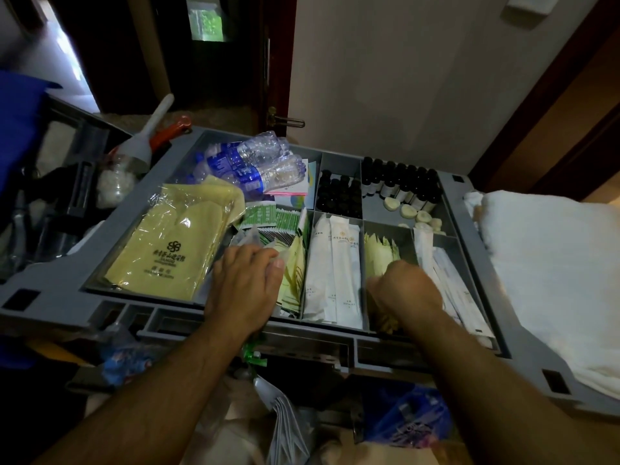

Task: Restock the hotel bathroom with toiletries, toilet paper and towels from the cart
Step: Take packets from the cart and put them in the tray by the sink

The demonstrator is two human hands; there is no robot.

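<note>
Two hands [243, 283] [404, 292], one yellow bag [167, 250], one grey tray [67, 310]

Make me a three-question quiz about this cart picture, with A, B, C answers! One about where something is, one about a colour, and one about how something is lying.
1. Where is the right hand reaching?
A) the pale yellow sachets
B) the towels
C) the dark bottles

2. What colour is the big flat packet on the left?
A) red
B) yellow
C) black

3. How are the water bottles placed?
A) standing upright
B) lying on their sides
C) hanging from a hook

Answers:
1 A, its fingers dip into the sachet compartment.
2 B, its wrapper shows yellow.
3 B, they lie flat at the back of the tray.
</note>
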